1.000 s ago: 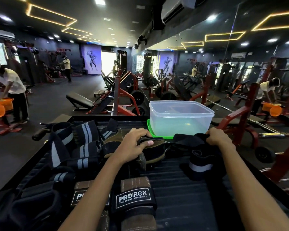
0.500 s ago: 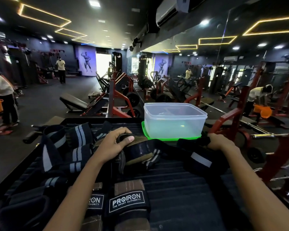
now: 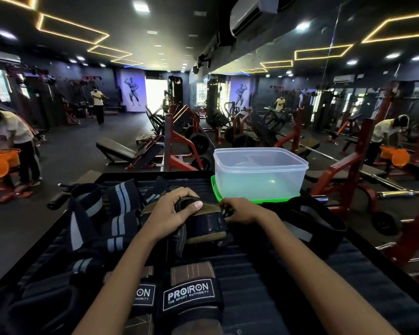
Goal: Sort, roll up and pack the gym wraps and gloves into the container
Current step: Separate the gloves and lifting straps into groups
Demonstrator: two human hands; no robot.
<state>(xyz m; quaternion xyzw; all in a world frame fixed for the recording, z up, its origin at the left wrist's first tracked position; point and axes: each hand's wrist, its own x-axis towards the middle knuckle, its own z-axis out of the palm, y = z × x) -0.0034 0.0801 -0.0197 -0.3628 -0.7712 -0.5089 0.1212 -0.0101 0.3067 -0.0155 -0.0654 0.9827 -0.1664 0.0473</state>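
Progress: container (image 3: 260, 175) stands open and looks empty on its green lid (image 3: 252, 198) at the tabletop's (image 3: 264, 274) far edge; nothing packed yet.
Left hand (image 3: 172, 213): fingers curled over a tan-and-black glove (image 3: 205, 226), thumb pressing on top.
Right hand (image 3: 240, 210): pinching the glove's strap end, just beside the left.
Remaining: striped wraps (image 3: 111, 213) lie loose in a heap at left, branded gloves (image 3: 191, 296) nearest the person, a black wrap (image 3: 317, 221) at right.
Change: right hand has come in from that black wrap to meet the left.
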